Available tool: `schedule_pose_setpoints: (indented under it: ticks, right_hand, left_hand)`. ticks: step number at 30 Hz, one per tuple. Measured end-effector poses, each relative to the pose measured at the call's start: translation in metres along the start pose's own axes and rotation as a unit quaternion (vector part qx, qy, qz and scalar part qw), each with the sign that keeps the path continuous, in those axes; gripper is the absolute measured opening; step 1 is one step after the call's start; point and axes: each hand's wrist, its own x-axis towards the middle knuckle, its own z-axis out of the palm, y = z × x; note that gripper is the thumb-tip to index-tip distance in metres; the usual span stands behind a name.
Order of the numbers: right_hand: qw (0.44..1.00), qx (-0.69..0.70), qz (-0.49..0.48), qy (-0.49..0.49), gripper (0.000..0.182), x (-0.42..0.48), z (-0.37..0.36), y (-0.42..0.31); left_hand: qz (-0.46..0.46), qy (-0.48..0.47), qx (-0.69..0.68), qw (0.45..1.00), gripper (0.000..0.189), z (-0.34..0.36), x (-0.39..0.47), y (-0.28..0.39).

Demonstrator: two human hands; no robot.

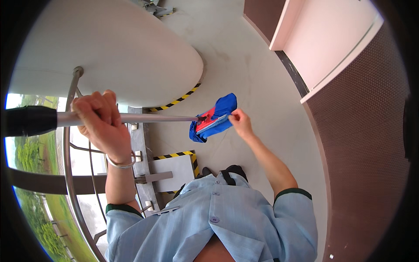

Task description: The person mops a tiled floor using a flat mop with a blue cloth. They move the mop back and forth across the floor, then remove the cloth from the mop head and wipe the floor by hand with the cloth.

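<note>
My left hand [101, 121] is wrapped around the silver metal pole [157, 118] of a flat mop, just past its black grip [31, 121]. At the pole's far end is a red mop plate [207, 118] edged by a light-blue pad [212, 123]. A blue cloth [225, 104] is draped around this head, bunched at its left end and folded over the top at the right. My right hand [241, 121] pinches the right edge of the cloth or pad between thumb and fingers; which layer it grips is partly hidden.
At the left, a metal railing [68, 147] runs before windows. A large white rounded column [131, 49] rises ahead, with black-and-yellow tape [178, 100] at its base. A taped floor panel [176, 168] lies near my feet. Brown textured wall [363, 137] and a white door [327, 32] line the right.
</note>
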Motion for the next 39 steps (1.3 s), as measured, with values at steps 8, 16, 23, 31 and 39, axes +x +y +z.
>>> schedule_pose_setpoints:
  ticks: [8, 16, 23, 31, 39]
  right_hand:
    - [0.991, -0.062, -0.093, -0.074, 0.016, 0.005, 0.049, -0.02]
    - [0.925, -0.108, -0.078, -0.356, 0.028, -0.006, 0.048, 0.042]
    - [0.83, 0.055, 0.15, -0.535, 0.015, 0.046, -0.062, 0.019]
    - [0.92, 0.202, -0.246, -0.229, 0.023, 0.111, -0.123, -0.172]
    - [0.821, 0.251, -0.419, -0.295, 0.033, 0.128, -0.096, -0.298]
  left_hand:
    - [0.041, 0.023, 0.027, 0.999, 0.035, 0.05, -0.035, -0.029]
    - [0.015, 0.103, 0.066, 0.992, 0.04, 0.074, -0.049, -0.039]
    - [0.041, 0.136, 0.081, 0.986, 0.04, 0.081, -0.05, -0.038]
    - [-0.041, 0.156, -0.001, 0.987, 0.041, 0.131, -0.063, -0.062]
    - [-0.144, -0.038, 0.083, 0.985, 0.016, 0.183, -0.094, -0.142]
